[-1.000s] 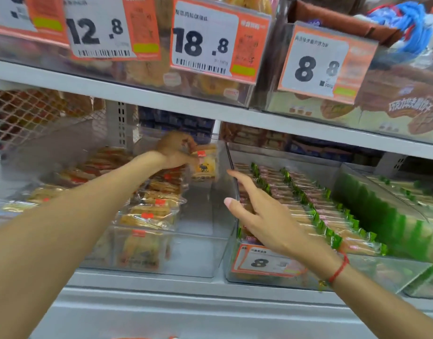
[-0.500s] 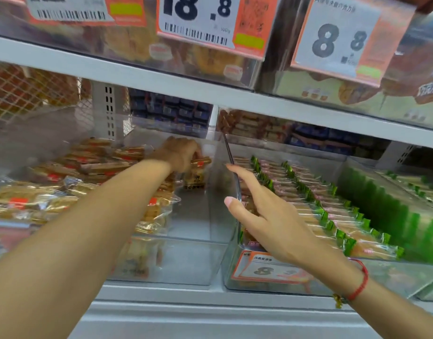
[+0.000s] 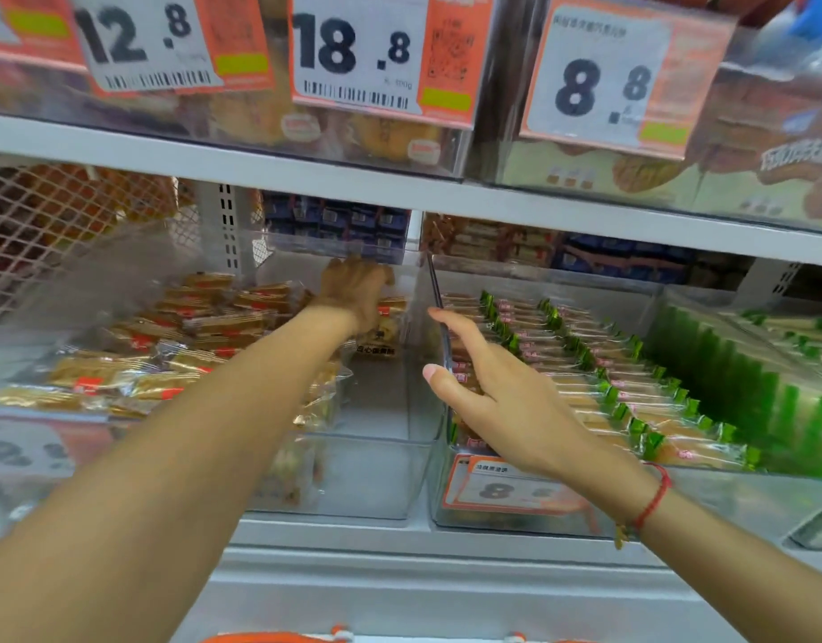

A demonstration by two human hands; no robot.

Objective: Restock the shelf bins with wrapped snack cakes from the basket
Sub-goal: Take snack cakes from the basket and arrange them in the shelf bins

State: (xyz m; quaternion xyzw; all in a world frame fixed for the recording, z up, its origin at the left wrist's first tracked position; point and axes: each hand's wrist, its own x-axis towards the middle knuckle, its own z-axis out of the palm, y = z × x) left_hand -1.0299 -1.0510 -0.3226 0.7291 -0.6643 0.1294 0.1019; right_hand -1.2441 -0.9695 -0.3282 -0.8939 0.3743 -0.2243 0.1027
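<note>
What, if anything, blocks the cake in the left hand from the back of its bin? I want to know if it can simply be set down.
Nothing visible does. The left hand holds a wrapped snack cake deep in the clear bin, over bare floor beside the stacked cakes. The right hand rests open at the divider wall.

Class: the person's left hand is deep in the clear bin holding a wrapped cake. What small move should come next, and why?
Probably set it down and let go: the left hand grips a wrapped snack cake at the back of the clear bin, above bare floor beside the packs already there.
</note>
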